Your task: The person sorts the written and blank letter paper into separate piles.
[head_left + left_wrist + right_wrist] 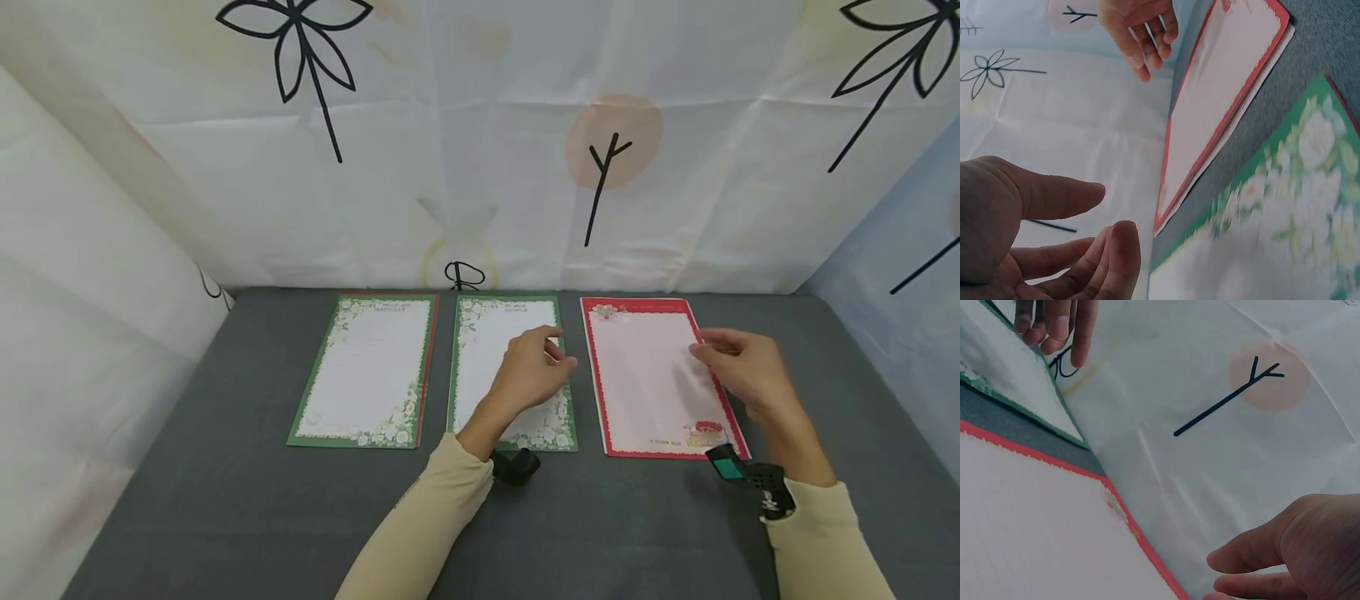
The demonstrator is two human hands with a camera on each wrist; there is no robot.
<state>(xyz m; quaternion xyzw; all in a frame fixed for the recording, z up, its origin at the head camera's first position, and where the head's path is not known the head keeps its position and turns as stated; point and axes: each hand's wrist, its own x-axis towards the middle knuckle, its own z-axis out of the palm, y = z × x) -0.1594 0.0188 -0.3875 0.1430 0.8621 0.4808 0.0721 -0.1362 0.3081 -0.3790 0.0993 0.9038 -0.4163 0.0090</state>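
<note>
A red-bordered sheet of paper (645, 383) lies on the right, with a pale middle and a small picture in its lower corner. My right hand (742, 367) hovers by that sheet's right edge, thumb and fingers apart and nothing between them in the right wrist view. Over the right side of the middle green-bordered sheet (480, 358), printed with white flowers, is my left hand (532, 367). Its thumb and fingers are parted around nothing in the left wrist view. A second green-bordered sheet (360, 367) lies at the left, a red edge showing beneath it.
All the sheets lie on a dark grey tabletop (217, 500). A white cloth backdrop (510, 208) with printed plants rises behind the table, and more cloth hangs at both sides. Each wrist wears a black camera strap (776, 492). Another layer of paper shows under the red-bordered sheet.
</note>
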